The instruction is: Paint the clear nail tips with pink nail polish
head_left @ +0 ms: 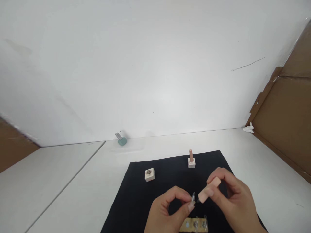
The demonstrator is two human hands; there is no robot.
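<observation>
My left hand (170, 208) pinches a small clear nail tip (193, 196) between thumb and finger, above the black cloth. My right hand (230, 197) grips a peach-pink polish cap (209, 190), tilted, its dark brush end close to the nail tip. Whether brush and tip touch is hard to tell. Below the hands, a yellowish holder (189, 225) bears clear nail tips and is partly hidden by my left hand. A white bottle without a cap (149, 174) stands at the left of the cloth. Another bottle with a pink cap (191, 162) stands at the back.
The black cloth (138, 191) lies on a white table (85, 194). A green object with a grey handle (122, 141) is near the white back wall. Brown cardboard (286, 119) rises at the right, with a crumpled white piece (248, 128) in the corner.
</observation>
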